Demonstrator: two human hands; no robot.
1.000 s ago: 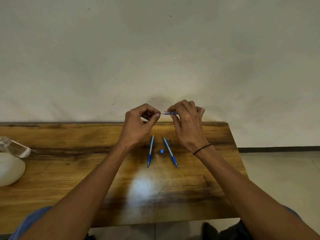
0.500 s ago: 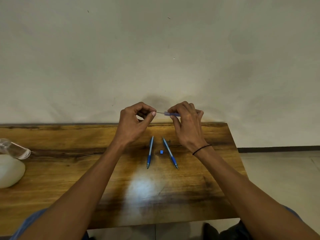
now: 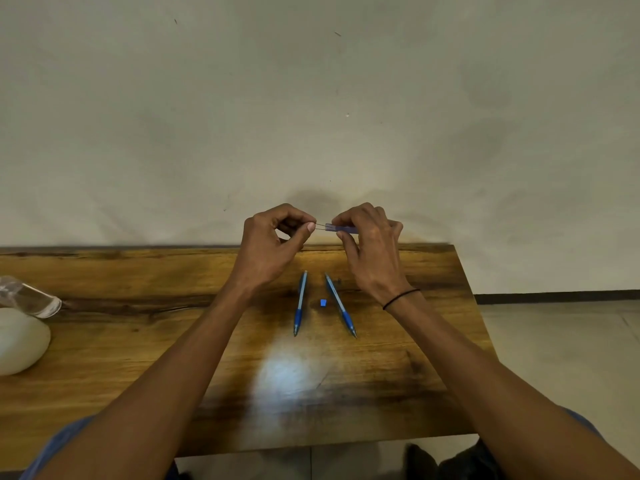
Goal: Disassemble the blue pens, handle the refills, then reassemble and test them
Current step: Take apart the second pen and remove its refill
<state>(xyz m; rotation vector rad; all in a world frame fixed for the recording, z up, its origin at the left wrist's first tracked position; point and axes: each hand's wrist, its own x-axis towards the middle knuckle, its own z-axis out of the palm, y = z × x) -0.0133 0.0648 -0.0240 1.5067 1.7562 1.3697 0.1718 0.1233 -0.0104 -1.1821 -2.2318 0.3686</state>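
Observation:
Above the far edge of the table, my right hand (image 3: 372, 247) grips a translucent blue pen barrel (image 3: 341, 228), held level. A thin refill (image 3: 320, 226) sticks out of its left end, pinched between thumb and forefinger of my left hand (image 3: 272, 245). Two more blue pens lie on the wood below my hands: one (image 3: 300, 303) on the left, another (image 3: 341, 305) slanting to the right, both with tips toward me. A small blue cap piece (image 3: 323, 302) sits between them.
The wooden table (image 3: 173, 341) ends at a pale wall behind and drops to the floor on the right. At the left edge lie a clear plastic bottle (image 3: 29, 297) and a white rounded object (image 3: 19, 341).
My left hand has shifted left, away from the right hand, and more of the thin refill shows between the two hands. The pens on the table have not moved.

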